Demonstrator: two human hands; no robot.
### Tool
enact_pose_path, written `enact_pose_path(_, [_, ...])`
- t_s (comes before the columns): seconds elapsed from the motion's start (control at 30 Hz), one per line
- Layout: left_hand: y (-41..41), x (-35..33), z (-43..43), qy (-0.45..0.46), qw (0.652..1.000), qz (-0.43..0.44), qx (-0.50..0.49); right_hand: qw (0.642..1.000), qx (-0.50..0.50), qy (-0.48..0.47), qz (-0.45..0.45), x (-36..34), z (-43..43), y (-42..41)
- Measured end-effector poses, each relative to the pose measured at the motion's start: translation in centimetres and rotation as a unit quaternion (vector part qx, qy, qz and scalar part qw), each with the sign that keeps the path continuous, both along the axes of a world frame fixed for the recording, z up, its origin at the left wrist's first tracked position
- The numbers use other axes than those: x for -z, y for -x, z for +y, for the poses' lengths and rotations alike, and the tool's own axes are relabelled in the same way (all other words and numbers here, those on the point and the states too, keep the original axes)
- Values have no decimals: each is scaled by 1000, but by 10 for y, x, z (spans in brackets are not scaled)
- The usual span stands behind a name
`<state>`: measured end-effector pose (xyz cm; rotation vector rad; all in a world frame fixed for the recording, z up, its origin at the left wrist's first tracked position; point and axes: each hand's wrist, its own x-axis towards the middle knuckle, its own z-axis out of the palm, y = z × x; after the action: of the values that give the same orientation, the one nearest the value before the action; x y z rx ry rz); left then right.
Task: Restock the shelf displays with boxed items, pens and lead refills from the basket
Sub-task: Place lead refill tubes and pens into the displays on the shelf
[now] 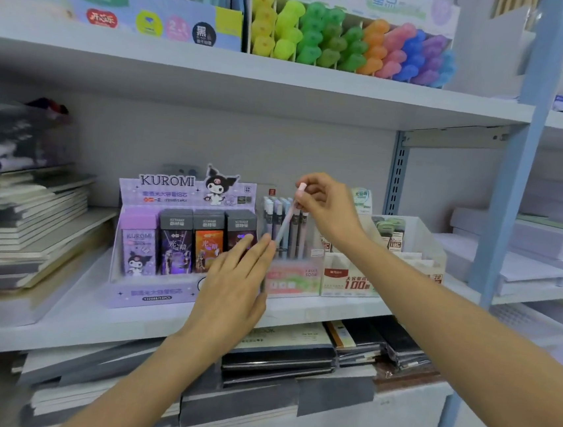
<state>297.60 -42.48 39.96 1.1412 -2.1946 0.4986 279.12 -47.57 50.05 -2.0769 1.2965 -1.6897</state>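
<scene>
Shelf board point(91, 319): white, on a blue upright; carries the Kuromi display point(149, 290), the reference for all positions below.

Highlighter display point(351, 44): one shelf above the Kuromi display and to its right; rows of yellow, green, orange, pink, blue and purple caps.

Notebook stack point(25, 219): well left of the Kuromi display, lying flat, blurred.

Kuromi display: lilac stepped carton with a cartoon header; one lilac box and three dark boxes stand upright in its front row.

Clear bin point(422, 240): far right of the Kuromi display, contents partly hidden.

Lead refill carton point(345, 281): white with red print, second unit right of the Kuromi display.

Pen display point(292, 279): pink-fronted, just beside the Kuromi display's right edge; slim pastel pens stand upright in it.

Left hand point(236, 277): in front of the Kuromi display's right end, palm down, fingers straight and together, tips at the pen display's left side.

Right hand point(325, 207): above and right of the Kuromi display, over the pen display; thumb and fingers pinch the pen's upper end.

Pen point(288, 217): pale blue barrel, pink cap, tilted, lower end near the left fingertips; contact there cannot be told.
</scene>
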Motion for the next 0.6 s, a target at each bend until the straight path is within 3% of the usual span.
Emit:
enact_pose_path(0.23, [-4, 5, -8, 2, 1000, 8, -24, 997, -41, -38, 60, 6, -4, 0])
enact_pose_path(0.6, [-5, 10, -12, -3, 1000, 20, -16, 994, -18, -54, 90, 6, -10, -15])
